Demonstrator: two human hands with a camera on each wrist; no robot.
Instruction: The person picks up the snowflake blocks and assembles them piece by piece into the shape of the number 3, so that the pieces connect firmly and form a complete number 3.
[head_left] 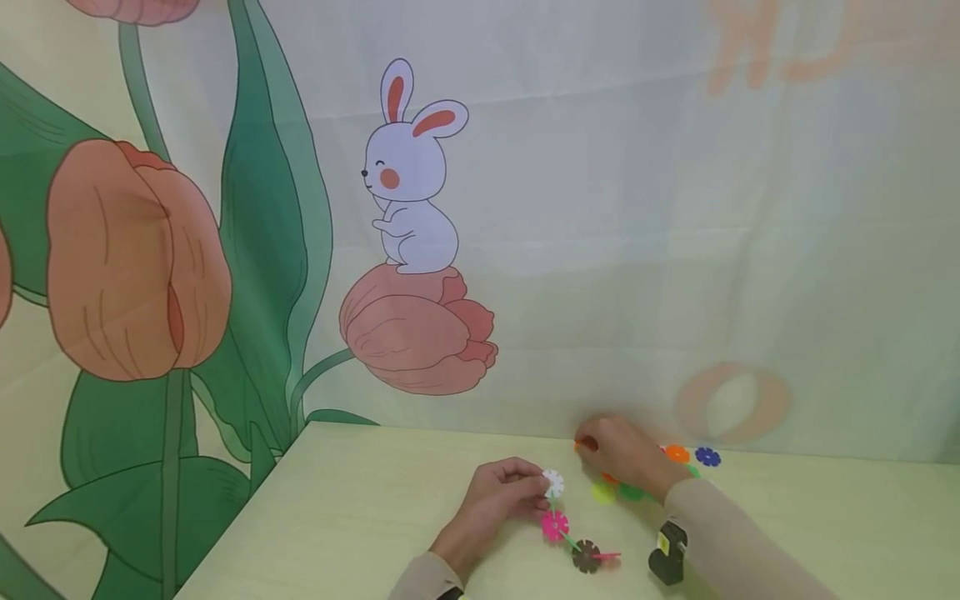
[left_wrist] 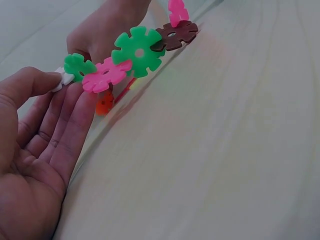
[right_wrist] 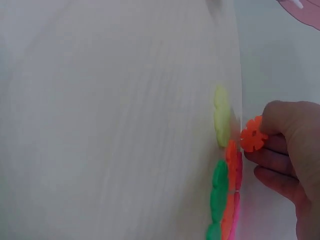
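The left hand [head_left: 491,504] pinches a white notched disc [head_left: 553,483] at one end of a linked chain. From it the chain runs through a small green disc [left_wrist: 79,67], a pink disc [head_left: 555,526], a larger green disc [left_wrist: 139,52] and a brown disc [head_left: 586,556] to a pink one [left_wrist: 178,12] at the far end. At the table's back edge, the right hand [head_left: 626,454] holds an orange disc [right_wrist: 254,134] between thumb and fingers. Beside that hand lie loose discs: yellow [right_wrist: 222,116], green [right_wrist: 218,192] and orange [right_wrist: 231,165].
Another orange disc [head_left: 677,454] and a blue disc [head_left: 708,457] lie near the back edge of the pale table [head_left: 360,517], right of the right forearm. Behind the table hangs a backdrop [head_left: 600,250] printed with tulips and a rabbit.
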